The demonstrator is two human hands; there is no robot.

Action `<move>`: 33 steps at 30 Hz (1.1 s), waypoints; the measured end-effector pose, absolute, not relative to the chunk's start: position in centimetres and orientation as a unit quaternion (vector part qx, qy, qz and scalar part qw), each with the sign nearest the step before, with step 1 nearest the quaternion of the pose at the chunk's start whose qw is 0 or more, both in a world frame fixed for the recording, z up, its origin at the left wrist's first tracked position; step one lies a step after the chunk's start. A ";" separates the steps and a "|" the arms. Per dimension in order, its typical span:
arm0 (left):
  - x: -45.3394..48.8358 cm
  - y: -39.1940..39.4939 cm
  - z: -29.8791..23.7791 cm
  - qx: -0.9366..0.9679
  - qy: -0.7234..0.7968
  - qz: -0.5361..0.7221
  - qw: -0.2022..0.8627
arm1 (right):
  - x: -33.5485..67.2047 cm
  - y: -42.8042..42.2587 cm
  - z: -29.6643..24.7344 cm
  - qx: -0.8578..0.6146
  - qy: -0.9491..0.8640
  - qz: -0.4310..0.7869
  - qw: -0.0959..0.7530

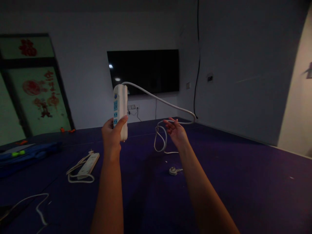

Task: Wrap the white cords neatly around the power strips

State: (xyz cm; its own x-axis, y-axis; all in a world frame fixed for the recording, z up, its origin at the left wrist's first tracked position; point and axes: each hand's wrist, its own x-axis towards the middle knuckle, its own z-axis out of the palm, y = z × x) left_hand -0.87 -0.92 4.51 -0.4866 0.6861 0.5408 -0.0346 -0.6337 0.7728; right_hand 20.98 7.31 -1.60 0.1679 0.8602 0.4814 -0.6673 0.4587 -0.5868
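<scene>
My left hand point(112, 134) is closed round the lower end of a white power strip point(121, 107) and holds it upright in front of me. Its white cable point(161, 100) arcs from the top of the strip to the right and down. My right hand point(175, 130) has its fingers curled round that cable, which hangs below it in a loop point(161, 139). The cable's plug point(173, 171) lies on the dark purple floor point(243, 182) under my right forearm.
A second white power strip point(88, 164) with coiled cable lies on the floor at the left. Another white cable point(36, 203) trails at the lower left. Blue items point(29, 154) sit far left. A dark TV point(145, 71) hangs on the far wall.
</scene>
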 end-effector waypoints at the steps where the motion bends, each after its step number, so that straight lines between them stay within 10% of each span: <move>1: -0.8 -0.8 4.5 0.458 0.364 0.773 0.246 | 20.8 7.0 -1.3 -0.134 -0.420 0.491 0.751; 11: 0.6 1.9 2.6 0.501 0.350 0.597 0.519 | 17.2 4.7 0.3 -0.227 -0.533 0.421 0.698; 33: 1.4 1.9 1.7 0.573 0.320 0.551 0.515 | 16.3 6.0 -1.0 -0.137 -0.598 0.438 0.657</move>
